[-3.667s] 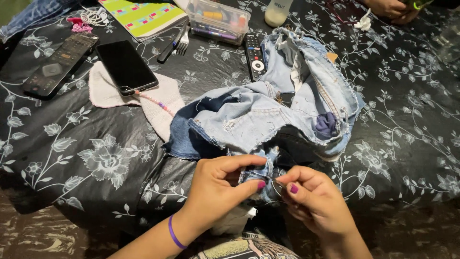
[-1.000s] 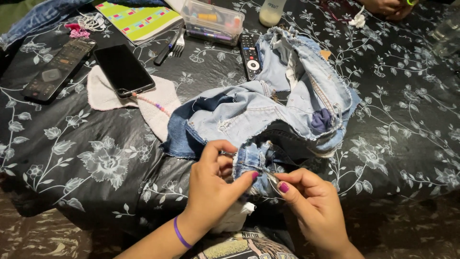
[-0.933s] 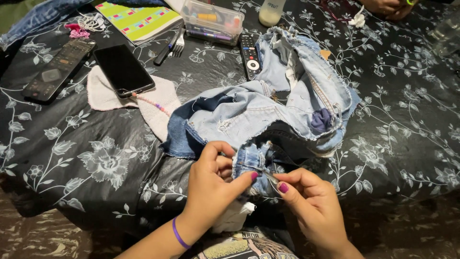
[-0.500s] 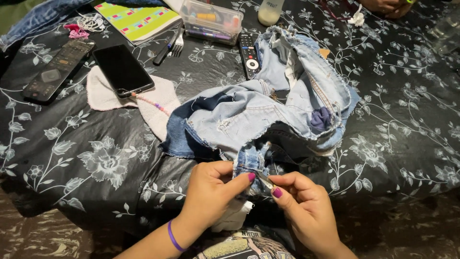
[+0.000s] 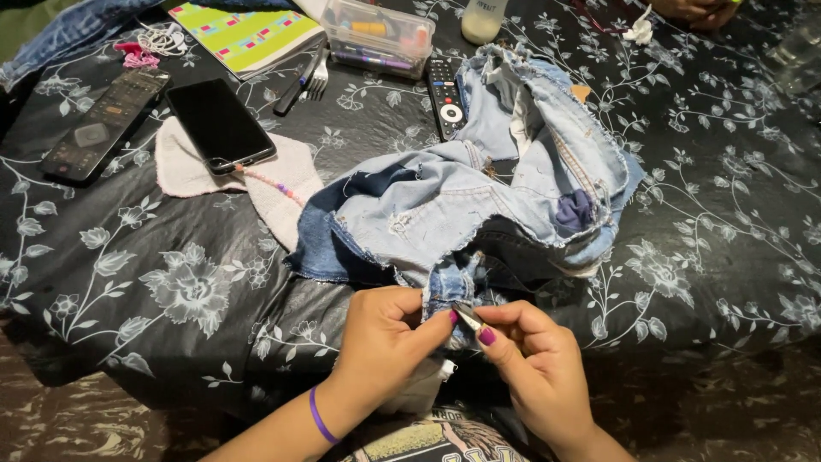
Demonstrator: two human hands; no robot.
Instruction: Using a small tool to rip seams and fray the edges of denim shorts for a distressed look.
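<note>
At the near edge of a table [image 5: 128, 282] draped in black cloth with a white flower print, a person's two hands meet over a heap of light blue denim [image 5: 479, 197]. The left hand [image 5: 385, 338], a purple band at its wrist, has its grip closed on a frayed strip of the denim that hangs over the table's near edge, thumb and fingers pinching the cloth. The right hand [image 5: 534, 359], nails painted magenta, has its grip closed on a small metal tool [image 5: 468, 316], whose tip lies against the pinched strip just beside the left thumb; what kind of tool it is cannot be told. The denim lies piled from the near edge toward the middle of the table, with a darker blue piece showing at its left side and a small purple patch at its right.

Left of the heap, a dark phone [image 5: 221, 124] rests on a pale pink cloth [image 5: 274, 184], with a long black remote [image 5: 107, 124] nearer the left edge. Toward the far edge lie a second remote [image 5: 445, 94], a fork [image 5: 316, 79], a clear plastic box [image 5: 376, 36] and a bright green notebook [image 5: 244, 34]. Another person's hand [image 5: 697, 10] shows at the far right corner.
</note>
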